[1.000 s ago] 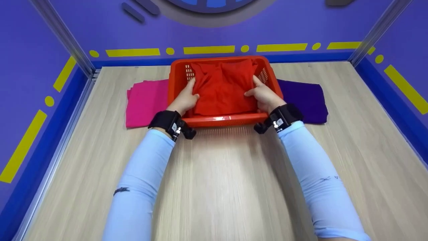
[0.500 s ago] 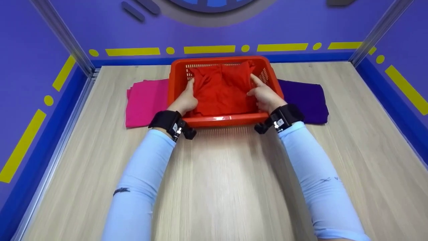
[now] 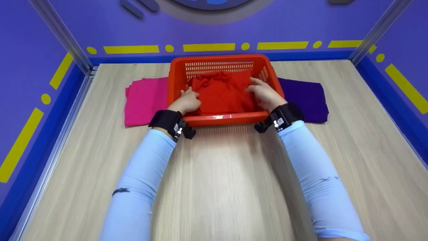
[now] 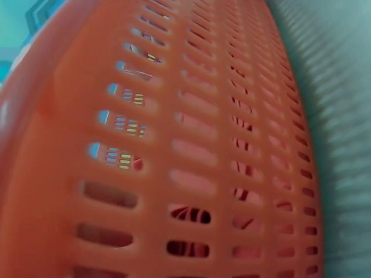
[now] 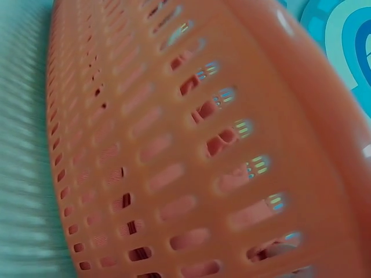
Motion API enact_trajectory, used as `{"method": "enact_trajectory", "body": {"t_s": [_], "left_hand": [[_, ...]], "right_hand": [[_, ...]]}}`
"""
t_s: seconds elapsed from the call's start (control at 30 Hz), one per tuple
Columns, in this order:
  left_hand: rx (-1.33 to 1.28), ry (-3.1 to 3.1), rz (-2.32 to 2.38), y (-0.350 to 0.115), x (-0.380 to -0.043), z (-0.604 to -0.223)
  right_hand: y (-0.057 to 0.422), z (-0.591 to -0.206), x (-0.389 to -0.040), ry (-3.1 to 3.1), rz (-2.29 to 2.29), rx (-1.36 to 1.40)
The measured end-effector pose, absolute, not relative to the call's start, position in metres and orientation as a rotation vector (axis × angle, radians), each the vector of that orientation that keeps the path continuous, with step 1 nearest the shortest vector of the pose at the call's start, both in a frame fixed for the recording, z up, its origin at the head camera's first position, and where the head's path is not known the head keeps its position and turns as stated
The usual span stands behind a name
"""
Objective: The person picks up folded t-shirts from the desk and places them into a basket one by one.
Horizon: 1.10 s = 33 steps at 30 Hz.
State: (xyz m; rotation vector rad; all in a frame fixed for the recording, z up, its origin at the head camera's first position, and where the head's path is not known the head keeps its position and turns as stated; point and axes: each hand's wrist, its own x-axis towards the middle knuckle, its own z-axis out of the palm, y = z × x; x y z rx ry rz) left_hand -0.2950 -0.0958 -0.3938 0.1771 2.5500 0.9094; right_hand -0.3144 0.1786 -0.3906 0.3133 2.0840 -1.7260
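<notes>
A red folded cloth point(image 3: 222, 93) lies rumpled inside a red plastic basket point(image 3: 220, 119) with slotted walls. My left hand point(image 3: 186, 101) reaches over the near rim to the cloth's left edge, its fingers loosely bent. At the right edge of the cloth is my right hand point(image 3: 265, 95), fingers relaxed and fingertips right at the fabric. Both wrist views are filled by the outside of the basket wall point(image 4: 156, 191), also the basket point(image 5: 278, 145) on the right, which hides the hands; bits of red fabric show through the slots.
A folded pink cloth point(image 3: 145, 102) lies left of the basket, partly behind it. To the right lies a folded dark purple cloth point(image 3: 306, 100). All rest on a wood-grain table point(image 3: 220, 184), with a purple wall panel point(image 3: 214, 33) close behind the basket.
The red cloth's far edge has dropped and slid nearer, exposing the basket's back wall. My left fingers have shifted from upright to bent, and the right fingers have lowered slightly.
</notes>
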Motion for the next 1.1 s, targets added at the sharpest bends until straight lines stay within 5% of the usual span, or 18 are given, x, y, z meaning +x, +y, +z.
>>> {"method": "enact_trajectory", "body": {"t_s": [0.37, 1.1], "left_hand": [[0.412, 2.518, 0.388, -0.0908, -0.2949, -0.3883], [0.344, 2.551, 0.54, -0.0919, -0.2914, -0.3914]], "right_hand": [[0.1747, -0.3931, -0.3185, 2.102, -1.715, 0.228], [0.1768, -0.395, -0.317, 2.242, -1.654, 0.248]]}}
